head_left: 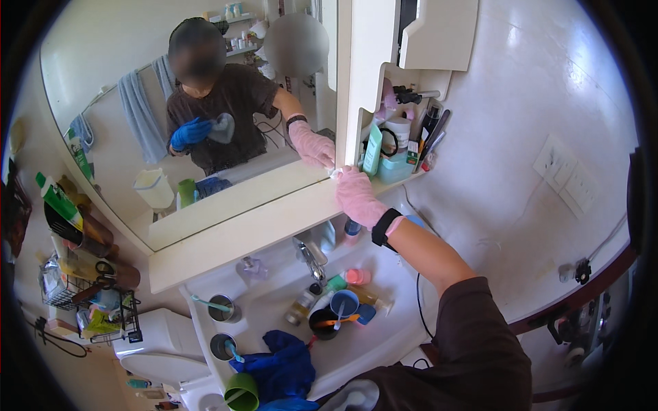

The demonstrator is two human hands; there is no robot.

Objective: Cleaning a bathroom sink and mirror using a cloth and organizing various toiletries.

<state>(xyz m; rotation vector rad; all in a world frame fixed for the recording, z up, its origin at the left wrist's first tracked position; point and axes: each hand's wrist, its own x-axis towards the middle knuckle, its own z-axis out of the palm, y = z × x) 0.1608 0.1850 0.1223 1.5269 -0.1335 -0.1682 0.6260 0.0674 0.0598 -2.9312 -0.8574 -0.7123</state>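
Note:
My right hand (358,194), in a pink rubber glove with a dark band at the wrist, reaches to the right end of the white ledge (260,222) under the mirror (240,164). Its fingers are closed on a small white wipe (335,173), pressed into the corner by the mirror frame. Only a sliver of my left hand (291,405), in a blue glove, shows at the lower edge. The mirror reflects it raised before my chest, its fingers too unclear to read. A dark blue cloth (277,366) lies over the basin's front left rim, near a green cup (241,392).
Bottles, cups and toothbrushes crowd the white basin (370,342) below the faucet (310,257). Two metal cups (223,308) stand on its left rim. Toiletries, including a teal tube (371,149), fill the shelf beside my right hand. A wire rack (113,318) hangs left, above the toilet (161,335).

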